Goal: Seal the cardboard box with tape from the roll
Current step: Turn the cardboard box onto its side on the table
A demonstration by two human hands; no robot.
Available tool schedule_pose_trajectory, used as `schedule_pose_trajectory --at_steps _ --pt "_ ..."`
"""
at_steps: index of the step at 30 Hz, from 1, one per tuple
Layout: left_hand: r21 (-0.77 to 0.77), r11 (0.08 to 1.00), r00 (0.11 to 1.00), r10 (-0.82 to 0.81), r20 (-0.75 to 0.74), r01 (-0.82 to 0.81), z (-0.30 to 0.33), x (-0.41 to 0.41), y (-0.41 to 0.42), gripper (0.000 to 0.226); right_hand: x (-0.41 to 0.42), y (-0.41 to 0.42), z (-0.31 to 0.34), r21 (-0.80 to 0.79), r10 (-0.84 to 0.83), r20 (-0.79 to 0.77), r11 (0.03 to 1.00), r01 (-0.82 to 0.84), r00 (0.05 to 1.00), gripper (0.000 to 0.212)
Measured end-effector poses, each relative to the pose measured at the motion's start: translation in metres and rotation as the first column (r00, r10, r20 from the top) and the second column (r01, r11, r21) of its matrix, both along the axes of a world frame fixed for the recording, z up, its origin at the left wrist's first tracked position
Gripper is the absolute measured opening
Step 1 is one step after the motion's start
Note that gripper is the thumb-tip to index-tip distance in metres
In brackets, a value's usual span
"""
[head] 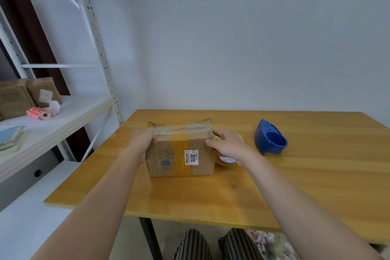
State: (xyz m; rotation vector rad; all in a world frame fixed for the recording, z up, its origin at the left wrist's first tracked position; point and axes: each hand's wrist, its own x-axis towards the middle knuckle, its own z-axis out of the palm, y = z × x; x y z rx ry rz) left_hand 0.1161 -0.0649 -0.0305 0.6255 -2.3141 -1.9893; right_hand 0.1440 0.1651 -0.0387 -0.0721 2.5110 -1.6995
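Observation:
A brown cardboard box (181, 154) stands on the wooden table (211, 196), with clear tape along its closed top seam and a white label reading 3015 on the face toward me. My left hand (141, 143) lies flat against the box's left side near the top edge; its fingertips are hidden. My right hand (229, 146) grips a roll of yellowish tape (225, 161) held against the box's right side, thumb and fingertips touching the box's right edge. The hand covers most of the roll.
A blue tape dispenser (270, 138) sits on the table right of the roll. A white metal shelf (52, 116) at the left carries cardboard boxes (19, 97) and paper label rolls (41, 113). A wall rises behind the table.

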Motion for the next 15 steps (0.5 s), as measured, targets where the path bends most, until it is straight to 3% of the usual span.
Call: schedule_pose_trajectory --at_steps 4,7,9,10,15 --pt "-0.116 0.993 0.999 0.032 -0.001 -0.032 -0.001 -0.013 0.003 0.028 -0.005 0.008 -0.003 0.061 0.001 -0.01 0.998 0.0 1.0 0.05" --pt "-0.439 0.898 0.999 0.042 0.01 -0.033 0.008 -0.009 0.016 0.007 -0.007 0.013 0.001 0.032 0.015 0.015 0.999 -0.016 1.0 0.045" --pt "-0.65 0.76 1.0 0.022 0.008 -0.011 0.007 -0.013 0.023 0.06 -0.011 0.02 0.004 0.051 0.034 0.03 0.998 -0.036 0.999 0.043" --pt "-0.708 0.707 1.0 -0.003 -0.012 -0.006 0.007 -0.015 0.027 0.074 -0.014 0.024 0.004 0.07 0.04 0.036 0.997 -0.042 0.999 0.04" --pt "-0.834 0.545 0.933 -0.337 -0.123 0.087 0.014 -0.027 0.061 0.067 -0.028 0.049 0.003 -0.026 -0.137 -0.046 0.99 0.135 0.99 0.021"
